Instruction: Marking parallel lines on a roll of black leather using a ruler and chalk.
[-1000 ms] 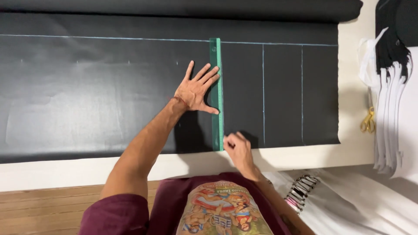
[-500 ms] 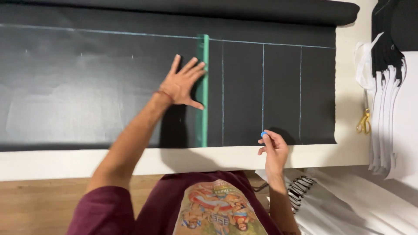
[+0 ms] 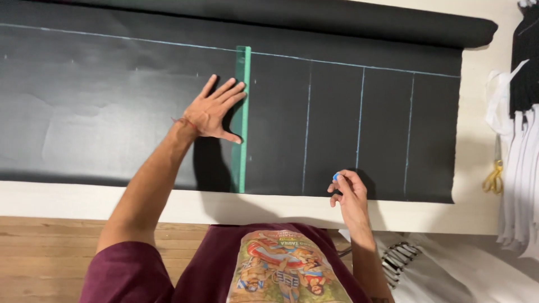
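A wide sheet of black fabric [image 3: 112, 118] lies unrolled on a white table [image 3: 168, 205], marked with pale chalk lines. A long green ruler [image 3: 242, 120] lies across it, running away from me. My left hand [image 3: 213, 111] is spread flat, fingers apart, pressing on the fabric with its fingertips and thumb on the ruler's left edge. My right hand [image 3: 348, 193] hovers near the fabric's near edge, to the right of the ruler, pinching a small piece of blue chalk [image 3: 336, 177] between thumb and fingers.
The rest of the black fabric is on a roll [image 3: 337, 19] along the table's far side. Stacked white and black fabric pieces [image 3: 519, 140] and yellow-handled scissors [image 3: 494, 178] lie at the right. A wooden floor [image 3: 45, 258] shows at lower left.
The ruler and my left hand have shifted left on the fabric. My right hand has left the ruler's near end and moved right, now holding the blue chalk up.
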